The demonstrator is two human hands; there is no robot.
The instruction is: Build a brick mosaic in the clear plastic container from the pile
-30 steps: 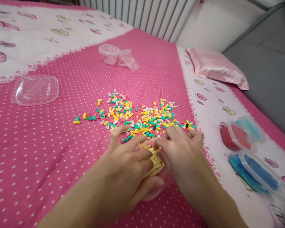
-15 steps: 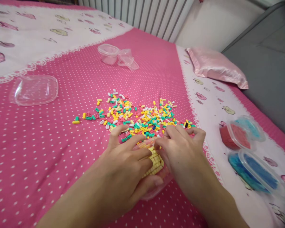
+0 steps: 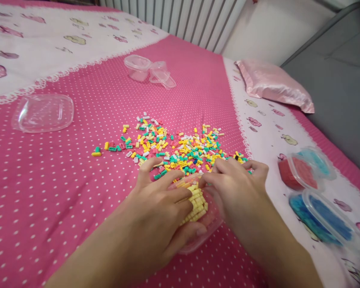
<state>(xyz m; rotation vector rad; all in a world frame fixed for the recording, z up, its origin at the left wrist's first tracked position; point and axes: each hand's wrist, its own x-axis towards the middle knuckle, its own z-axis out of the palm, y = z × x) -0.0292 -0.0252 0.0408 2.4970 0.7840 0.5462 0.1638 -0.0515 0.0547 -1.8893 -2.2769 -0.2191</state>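
Observation:
A clear plastic container (image 3: pixel 208 236) sits on the bed in front of me. In it lie pale yellow building bricks (image 3: pixel 199 204), set close in rows. My left hand (image 3: pixel 165 200) is closed over the container's left side, its thumb at the near end and its fingers bent over the bricks. At the far right of the container my right hand (image 3: pixel 232 184) has its fingers curled, the thumb and forefinger close together by the bricks; what they pinch, if anything, is hidden. Just beyond both hands spreads a pile of small coloured bricks (image 3: pixel 186 152).
To the left lies a clear lid (image 3: pixel 43 114). Farther back are clear empty tubs (image 3: pixel 138 68). On the right stand a tub with red contents (image 3: pixel 298 172) and one with blue contents (image 3: pixel 321 218). A pink pillow (image 3: pixel 273 86) rests near the grey headboard (image 3: pixel 342 76).
My right hand has shifted slightly right, away from the yellow bricks, so more of them and of the container shows. My left hand stays in place.

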